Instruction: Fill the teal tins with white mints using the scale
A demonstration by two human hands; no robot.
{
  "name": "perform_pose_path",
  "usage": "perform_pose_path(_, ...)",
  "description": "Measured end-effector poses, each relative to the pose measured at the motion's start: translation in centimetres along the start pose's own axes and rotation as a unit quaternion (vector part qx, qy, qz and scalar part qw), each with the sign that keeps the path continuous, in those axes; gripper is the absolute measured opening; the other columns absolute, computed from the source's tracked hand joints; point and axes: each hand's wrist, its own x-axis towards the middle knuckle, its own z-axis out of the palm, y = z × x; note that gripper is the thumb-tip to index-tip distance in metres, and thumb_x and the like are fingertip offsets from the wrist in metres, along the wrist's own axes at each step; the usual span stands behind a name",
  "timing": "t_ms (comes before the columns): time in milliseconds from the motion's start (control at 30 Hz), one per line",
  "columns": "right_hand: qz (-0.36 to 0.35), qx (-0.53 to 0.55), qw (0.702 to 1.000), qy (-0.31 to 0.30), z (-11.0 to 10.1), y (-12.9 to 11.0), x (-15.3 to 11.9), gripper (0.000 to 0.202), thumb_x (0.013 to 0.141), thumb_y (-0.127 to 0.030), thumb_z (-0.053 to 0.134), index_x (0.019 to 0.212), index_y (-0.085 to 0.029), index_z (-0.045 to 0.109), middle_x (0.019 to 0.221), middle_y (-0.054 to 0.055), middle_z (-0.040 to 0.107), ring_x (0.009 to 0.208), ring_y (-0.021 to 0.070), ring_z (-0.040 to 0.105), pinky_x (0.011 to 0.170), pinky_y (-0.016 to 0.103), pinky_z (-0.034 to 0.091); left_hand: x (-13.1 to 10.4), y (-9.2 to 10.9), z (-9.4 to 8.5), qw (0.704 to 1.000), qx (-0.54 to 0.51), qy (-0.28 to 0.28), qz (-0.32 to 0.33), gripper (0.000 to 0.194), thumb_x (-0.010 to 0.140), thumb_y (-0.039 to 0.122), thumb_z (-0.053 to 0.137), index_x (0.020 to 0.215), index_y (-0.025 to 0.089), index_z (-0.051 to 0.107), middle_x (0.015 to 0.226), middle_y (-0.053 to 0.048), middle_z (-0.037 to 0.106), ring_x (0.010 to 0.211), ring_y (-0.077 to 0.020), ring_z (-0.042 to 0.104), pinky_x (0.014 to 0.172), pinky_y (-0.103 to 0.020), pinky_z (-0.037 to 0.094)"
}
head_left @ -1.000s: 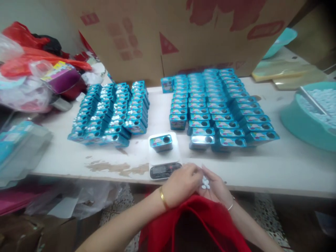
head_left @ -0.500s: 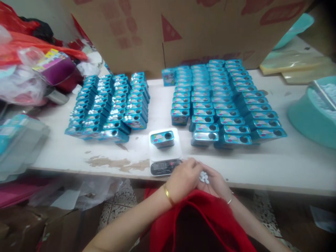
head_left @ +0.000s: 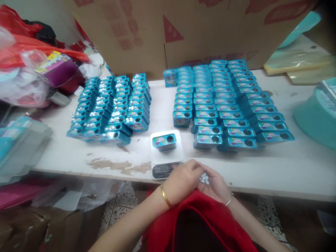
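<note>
We have the tin (head_left: 165, 140) ahead of our fingers and to their left, seated on the white scale (head_left: 168, 157), whose near panel runs partly behind our left hand (head_left: 183, 177). That hand is the nearer one; our right hand (head_left: 215, 184) sits farther off to the right. The tin's long axis runs mostly left to right, its right end angled slightly away from us, and the dark round opening is at that right end, the one closer to our fingers. Our right hand is cupped, grasping a few white pieces (head_left: 204, 179) in its palm. Our left fingers curl down against it, and we cannot tell whether they pinch a piece.
</note>
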Motion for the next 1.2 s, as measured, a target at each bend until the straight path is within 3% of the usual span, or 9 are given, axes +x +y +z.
perform_pose_path(100,-0.010,-0.025,1.000,-0.001,-0.2,-0.1,0.1,0.017,0.087,-0.010,0.049,0.090,-0.009,0.065,0.081,0.006,0.072,0.073,0.0135,0.069,0.071,0.023,0.057,-0.7,-0.9,-2.4,0.997,-0.012,0.073,0.038,0.017,0.088,0.019,0.043,0.102,0.018,0.052,0.098,-0.007,0.057,0.088,-0.0158,0.055,0.075,-0.028,0.048)
perform_pose_path(233,-0.043,-0.070,0.997,-0.001,-0.8,-0.3,0.6,0.017,0.084,-0.009,0.052,0.094,-0.006,0.065,0.090,0.014,0.071,0.086,0.0198,0.069,0.076,0.027,0.058,-2.1,-4.2,-7.1,0.970,0.066,0.228,-0.050,0.040,0.083,0.032,0.057,0.120,0.020,0.045,0.114,-0.012,0.054,0.105,-0.0233,0.051,0.090,-0.040,0.042)
perform_pose_path(300,-0.051,-0.086,0.995,-0.014,-1.1,-0.4,0.8,0.018,0.083,-0.008,0.054,0.097,-0.006,0.064,0.091,0.015,0.071,0.088,0.0212,0.069,0.075,0.026,0.058,-2.8,-5.7,-8.5,0.966,0.104,0.223,-0.082,0.047,0.081,0.036,0.060,0.122,0.021,0.043,0.119,-0.012,0.052,0.110,-0.0264,0.048,0.092,-0.044,0.039)
perform_pose_path(400,-0.042,-0.090,0.994,-0.046,-1.0,-0.4,0.9,0.019,0.083,-0.010,0.055,0.100,-0.005,0.063,0.099,0.017,0.069,0.095,0.0224,0.067,0.079,0.026,0.057,-3.2,-6.4,-8.5,0.967,0.117,0.216,-0.061,0.033,0.082,0.030,0.058,0.113,0.022,0.048,0.116,-0.010,0.054,0.108,-0.0252,0.049,0.089,-0.041,0.039)
perform_pose_path(467,-0.023,-0.074,0.994,-0.071,-0.5,-0.4,0.8,0.020,0.086,-0.014,0.053,0.100,-0.004,0.063,0.105,0.018,0.067,0.102,0.0226,0.064,0.086,0.029,0.054,-3.0,-5.6,-7.5,0.973,0.095,0.211,-0.016,0.022,0.084,0.021,0.055,0.106,0.022,0.051,0.106,-0.008,0.057,0.098,-0.0211,0.052,0.082,-0.036,0.040)
perform_pose_path(567,-0.001,-0.047,0.993,-0.110,0.6,-0.4,0.5,0.026,0.090,-0.018,0.046,0.106,-0.004,0.061,0.100,0.015,0.069,0.096,0.0186,0.066,0.086,0.030,0.053,-2.4,-3.5,-5.4,0.989,0.043,0.139,0.036,0.017,0.086,0.016,0.050,0.102,0.020,0.053,0.095,-0.006,0.059,0.084,-0.0175,0.050,0.072,-0.032,0.037)
perform_pose_path(733,0.011,-0.025,0.992,-0.127,1.5,-0.1,0.0,0.030,0.093,-0.020,0.040,0.110,-0.006,0.060,0.092,0.010,0.070,0.079,0.0120,0.067,0.078,0.025,0.054,-1.7,-1.8,-3.7,0.996,0.011,0.089,0.011,0.011,0.088,0.019,0.047,0.094,0.018,0.056,0.089,-0.005,0.060,0.081,-0.0174,0.049,0.069,-0.033,0.034)
perform_pose_path(1000,0.001,-0.012,0.995,-0.099,1.3,-0.4,-0.1,0.029,0.092,-0.018,0.042,0.102,-0.002,0.063,0.111,0.020,0.065,0.111,0.0272,0.058,0.094,0.035,0.049,-1.1,-4.7,-8.1,0.967,0.088,0.237,-0.045,0.009,0.085,0.022,0.055,0.094,0.019,0.056,0.089,-0.004,0.061,0.087,-0.0178,0.053,0.077,-0.034,0.034)
perform_pose_path(1200,-0.021,-0.009,0.998,-0.056,0.4,-1.2,-0.1,0.025,0.089,-0.017,0.048,0.099,-0.001,0.065,0.110,0.021,0.065,0.110,0.0284,0.058,0.092,0.034,0.051,-1.3,-7.8,-8.7,0.976,0.157,0.129,-0.081,0.046,0.082,0.043,0.058,0.120,0.019,0.048,0.116,-0.010,0.056,0.106,-0.0246,0.050,0.085,-0.038,0.034)
